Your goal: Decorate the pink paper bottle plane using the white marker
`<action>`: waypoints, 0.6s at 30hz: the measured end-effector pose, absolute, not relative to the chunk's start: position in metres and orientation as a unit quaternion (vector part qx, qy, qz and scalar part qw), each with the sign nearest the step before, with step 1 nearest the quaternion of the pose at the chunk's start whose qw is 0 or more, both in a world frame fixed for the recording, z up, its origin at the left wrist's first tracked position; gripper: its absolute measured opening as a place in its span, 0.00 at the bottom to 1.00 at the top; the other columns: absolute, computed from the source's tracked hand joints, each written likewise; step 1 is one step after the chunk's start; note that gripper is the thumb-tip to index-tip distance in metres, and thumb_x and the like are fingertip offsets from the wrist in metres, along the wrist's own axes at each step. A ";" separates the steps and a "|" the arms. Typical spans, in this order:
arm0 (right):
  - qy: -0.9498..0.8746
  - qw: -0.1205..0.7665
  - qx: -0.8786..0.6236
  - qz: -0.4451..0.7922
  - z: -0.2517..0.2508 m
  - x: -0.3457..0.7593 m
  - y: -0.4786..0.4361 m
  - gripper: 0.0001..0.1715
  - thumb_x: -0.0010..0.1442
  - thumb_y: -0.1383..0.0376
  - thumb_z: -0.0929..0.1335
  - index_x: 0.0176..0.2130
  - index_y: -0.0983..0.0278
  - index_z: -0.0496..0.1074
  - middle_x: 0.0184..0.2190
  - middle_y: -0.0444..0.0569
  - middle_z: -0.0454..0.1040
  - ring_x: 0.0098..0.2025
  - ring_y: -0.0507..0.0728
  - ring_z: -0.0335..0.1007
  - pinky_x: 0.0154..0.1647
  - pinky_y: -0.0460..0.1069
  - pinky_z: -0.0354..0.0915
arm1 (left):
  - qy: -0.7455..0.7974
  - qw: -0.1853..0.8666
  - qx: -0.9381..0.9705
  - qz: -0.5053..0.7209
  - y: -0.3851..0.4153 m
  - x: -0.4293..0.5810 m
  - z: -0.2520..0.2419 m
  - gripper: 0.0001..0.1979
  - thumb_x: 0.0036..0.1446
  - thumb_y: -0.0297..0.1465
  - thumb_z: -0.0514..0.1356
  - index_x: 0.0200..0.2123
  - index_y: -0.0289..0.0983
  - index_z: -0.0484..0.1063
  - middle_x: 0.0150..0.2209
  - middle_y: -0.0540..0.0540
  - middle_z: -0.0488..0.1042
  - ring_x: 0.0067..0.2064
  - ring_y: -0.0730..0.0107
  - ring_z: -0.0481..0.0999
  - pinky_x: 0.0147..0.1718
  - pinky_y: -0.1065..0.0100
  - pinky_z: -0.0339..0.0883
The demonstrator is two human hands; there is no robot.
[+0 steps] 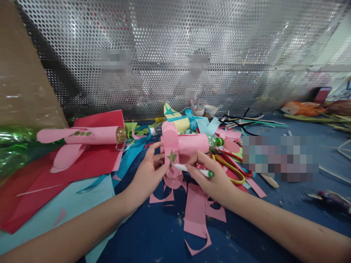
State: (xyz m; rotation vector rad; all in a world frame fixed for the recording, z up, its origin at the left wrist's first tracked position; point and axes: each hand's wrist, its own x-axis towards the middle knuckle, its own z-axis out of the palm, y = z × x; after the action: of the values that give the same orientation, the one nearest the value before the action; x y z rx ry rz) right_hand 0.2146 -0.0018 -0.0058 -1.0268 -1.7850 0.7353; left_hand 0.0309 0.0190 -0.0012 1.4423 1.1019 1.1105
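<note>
A bottle wrapped in pink paper [194, 143], shaped like a toy plane, lies in front of me with its green-capped neck to the right. Across it runs a rounded pink paper wing [170, 136] bearing a green star [172, 157]. My left hand [148, 168] grips the wing's left edge, thumb in front and fingers partly behind. In my right hand [211, 177] is a white marker pen [202, 171] with a green end. Its tip meets the wing just below the star.
Another pink bottle plane [93, 135] lies left on red paper [90, 160]. Scissors with yellow handles [233, 174] are beside my right hand. A yellow-and-blue plane [181, 123] sits behind. Pink paper scraps [195, 212] lie in front; a perforated metal panel [164, 44] stands at the back.
</note>
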 end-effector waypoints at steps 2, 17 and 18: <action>-0.722 0.466 -0.416 0.298 -0.006 0.215 -0.001 0.10 0.62 0.66 0.64 0.28 0.61 0.60 0.24 0.40 0.65 0.26 0.50 0.59 0.29 0.47 0.56 | 0.453 0.485 0.595 0.453 0.019 0.031 -0.001 0.28 0.50 0.27 0.59 0.55 0.38 0.57 0.41 0.43 0.81 0.43 0.60 0.81 0.42 0.61 0.72; -0.721 0.476 -0.414 0.288 -0.003 0.214 -0.002 0.11 0.61 0.65 0.64 0.27 0.61 0.60 0.23 0.40 0.66 0.25 0.51 0.59 0.28 0.47 0.56 | 0.452 0.483 0.596 0.455 0.020 0.031 -0.002 0.27 0.50 0.26 0.59 0.54 0.39 0.58 0.40 0.45 0.81 0.42 0.60 0.81 0.41 0.62 0.71; -0.722 0.476 -0.411 0.290 -0.003 0.214 -0.002 0.11 0.61 0.65 0.65 0.27 0.61 0.60 0.23 0.40 0.66 0.25 0.51 0.59 0.28 0.47 0.56 | 0.452 0.484 0.595 0.456 0.019 0.031 -0.001 0.27 0.50 0.26 0.59 0.55 0.39 0.58 0.40 0.44 0.81 0.42 0.61 0.81 0.41 0.62 0.71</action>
State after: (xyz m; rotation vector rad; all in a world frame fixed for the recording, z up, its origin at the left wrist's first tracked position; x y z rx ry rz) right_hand 0.2141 -0.0018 -0.0033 -1.0044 -1.7634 0.7079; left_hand 0.0307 0.0194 -0.0014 1.4484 1.1016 1.1108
